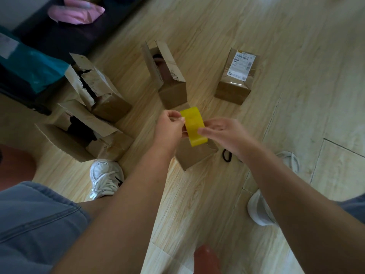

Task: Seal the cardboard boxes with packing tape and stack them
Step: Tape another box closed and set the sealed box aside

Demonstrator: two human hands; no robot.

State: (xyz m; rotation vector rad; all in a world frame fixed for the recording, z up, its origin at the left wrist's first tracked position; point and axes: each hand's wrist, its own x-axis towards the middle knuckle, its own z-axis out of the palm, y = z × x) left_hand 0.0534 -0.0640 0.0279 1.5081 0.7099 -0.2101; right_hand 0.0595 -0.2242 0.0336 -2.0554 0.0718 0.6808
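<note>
Head view: both hands meet over the wooden floor [296, 56], holding a yellow tape [194, 125] roll between them. The left hand [169, 127] pinches the roll's upper edge with curled fingers and thumb; the right hand [223, 131] grips its other side with its fingertips. The roll hangs just above the near box [195, 157], which stands on the floor between two white shoes [106, 177]. Beyond it an open box [167, 80] stands with flaps raised, and right of that a closed labelled box [236, 80]. Two torn-open left boxes [94, 89] lie side by side, touching. A black hair tie [227, 155] lies just beside the near box.
</note>
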